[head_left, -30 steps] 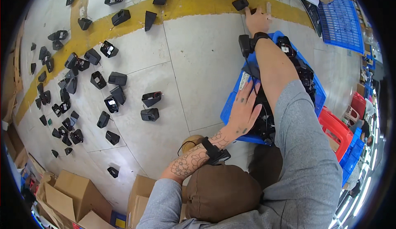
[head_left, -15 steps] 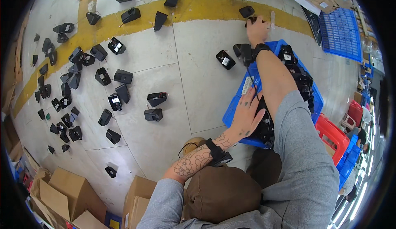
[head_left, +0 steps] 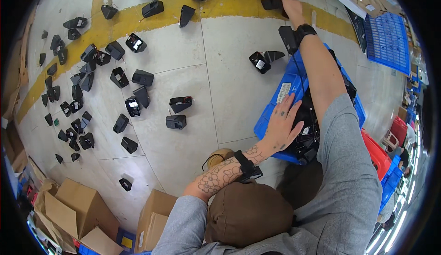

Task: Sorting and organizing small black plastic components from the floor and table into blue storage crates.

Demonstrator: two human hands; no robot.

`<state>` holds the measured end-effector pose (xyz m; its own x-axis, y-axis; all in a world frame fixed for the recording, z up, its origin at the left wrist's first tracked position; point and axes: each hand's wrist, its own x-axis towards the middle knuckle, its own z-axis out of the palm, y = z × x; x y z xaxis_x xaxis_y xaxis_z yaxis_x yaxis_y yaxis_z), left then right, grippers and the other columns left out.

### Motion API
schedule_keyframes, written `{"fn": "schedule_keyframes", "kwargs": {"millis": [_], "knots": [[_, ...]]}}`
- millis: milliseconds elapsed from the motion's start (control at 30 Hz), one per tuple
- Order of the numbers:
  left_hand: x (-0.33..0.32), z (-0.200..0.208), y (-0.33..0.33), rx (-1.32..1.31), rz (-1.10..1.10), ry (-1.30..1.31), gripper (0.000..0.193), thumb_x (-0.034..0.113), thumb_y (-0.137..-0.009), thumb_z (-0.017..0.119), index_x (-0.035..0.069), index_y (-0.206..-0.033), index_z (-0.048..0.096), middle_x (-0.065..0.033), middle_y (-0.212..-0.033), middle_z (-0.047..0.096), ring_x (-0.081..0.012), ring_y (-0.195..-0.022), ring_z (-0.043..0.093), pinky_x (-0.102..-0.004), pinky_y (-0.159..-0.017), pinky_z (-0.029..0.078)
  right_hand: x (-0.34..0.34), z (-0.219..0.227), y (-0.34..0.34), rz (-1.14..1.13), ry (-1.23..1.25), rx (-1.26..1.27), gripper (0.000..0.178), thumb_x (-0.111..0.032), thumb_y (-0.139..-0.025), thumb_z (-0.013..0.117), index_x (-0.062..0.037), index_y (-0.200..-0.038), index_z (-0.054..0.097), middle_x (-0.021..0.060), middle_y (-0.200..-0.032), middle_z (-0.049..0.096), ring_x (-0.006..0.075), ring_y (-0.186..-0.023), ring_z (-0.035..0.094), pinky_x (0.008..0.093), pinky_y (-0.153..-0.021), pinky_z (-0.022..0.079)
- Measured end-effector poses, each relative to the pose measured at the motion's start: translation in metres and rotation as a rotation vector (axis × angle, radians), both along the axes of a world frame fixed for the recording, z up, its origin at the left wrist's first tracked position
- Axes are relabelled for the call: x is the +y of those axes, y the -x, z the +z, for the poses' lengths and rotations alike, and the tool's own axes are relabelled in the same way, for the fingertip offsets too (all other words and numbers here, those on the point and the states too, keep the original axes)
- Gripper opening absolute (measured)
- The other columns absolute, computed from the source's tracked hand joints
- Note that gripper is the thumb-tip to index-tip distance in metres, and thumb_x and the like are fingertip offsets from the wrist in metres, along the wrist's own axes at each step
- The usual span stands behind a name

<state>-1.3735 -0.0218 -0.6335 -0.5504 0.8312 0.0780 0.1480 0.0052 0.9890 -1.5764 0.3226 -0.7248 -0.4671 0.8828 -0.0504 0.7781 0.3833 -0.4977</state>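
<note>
At the far side, my right hand point(head_left: 292, 9) has its fingers closed round a black plastic housing point(head_left: 281, 2), which touches another black housing point(head_left: 269, 3) on the yellow floor stripe. My left hand point(head_left: 281, 125) lies with fingers spread on the near left side of a blue crate point(head_left: 265, 123). Black housings and wires point(head_left: 307, 133) fill the crate, partly hidden under my right forearm. From a black device point(head_left: 288, 39) at my right wrist, a cable runs down toward the crate. Just left of the crate, an open black housing point(head_left: 260, 63) sits against another wedge-shaped one.
Many black housings point(head_left: 143, 78) are scattered over the tiled floor to the left. Cardboard boxes point(head_left: 82, 209) stand at the lower left. A blue slatted crate point(head_left: 388, 41) is at the far right, and a red plastic stool point(head_left: 375, 154) stands beyond my right arm.
My right hand has moved farther away and now grips a housing beside another one. A wedge-shaped housing now shows beside the open one near the crate. My left hand stays on the crate.
</note>
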Motion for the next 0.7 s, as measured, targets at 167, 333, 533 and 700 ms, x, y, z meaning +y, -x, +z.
{"fn": "schedule_keyframes", "kwargs": {"millis": [167, 333, 533, 700], "knots": [[-0.011, -0.010, 0.005, 0.030, 0.037, 0.033, 0.059, 0.025, -0.088, 0.057, 0.000, -0.137, 0.038, -0.0235, -0.144, 0.032, -0.0412, -0.133, 0.031, -0.0486, -0.109, 0.027, -0.071, 0.001, 0.026, 0.100, 0.425, 0.136, 0.054, -0.043, -0.073, 0.070, -0.0090, -0.115, 0.065, 0.0107, -0.098, 0.066, 0.0213, -0.093, 0.064, 0.0318, -0.070, 0.053], [0.002, 0.000, 0.000, 0.037, 0.030, -0.005, 0.061, 0.023, -0.085, 0.060, 0.000, -0.136, 0.038, -0.0241, -0.143, 0.032, -0.0419, -0.131, 0.032, -0.0485, -0.108, 0.028, -0.102, 0.001, 0.030, 0.584, 0.286, -0.266, 0.076, -0.041, -0.063, 0.078, -0.0098, -0.128, 0.056, 0.0116, -0.105, 0.065, 0.0242, -0.092, 0.064, 0.0350, -0.074, 0.053], [0.000, -0.002, 0.001, -0.031, 0.050, -0.121, 0.062, 0.014, -0.079, 0.062, 0.002, -0.135, 0.039, -0.0246, -0.143, 0.032, -0.0433, -0.130, 0.034, -0.0485, -0.108, 0.028, -0.162, 0.011, 0.004, 0.826, -0.080, -0.142, 0.047, -0.023, -0.065, 0.071, -0.0216, -0.112, 0.066, 0.0161, -0.119, 0.055, 0.0415, -0.106, 0.050, 0.0471, -0.096, 0.040], [-0.028, -0.020, 0.010, -0.040, -0.006, -0.213, 0.064, 0.010, -0.077, 0.059, 0.002, -0.137, 0.038, -0.0241, -0.143, 0.034, -0.0437, -0.132, 0.032, -0.0489, -0.108, 0.027, -0.196, 0.033, -0.017, 0.867, -0.007, -0.168, 0.043, -0.017, -0.066, 0.072, -0.0185, -0.109, 0.064, 0.0146, -0.111, 0.056, 0.0347, -0.106, 0.053, 0.0427, -0.091, 0.044]]}}
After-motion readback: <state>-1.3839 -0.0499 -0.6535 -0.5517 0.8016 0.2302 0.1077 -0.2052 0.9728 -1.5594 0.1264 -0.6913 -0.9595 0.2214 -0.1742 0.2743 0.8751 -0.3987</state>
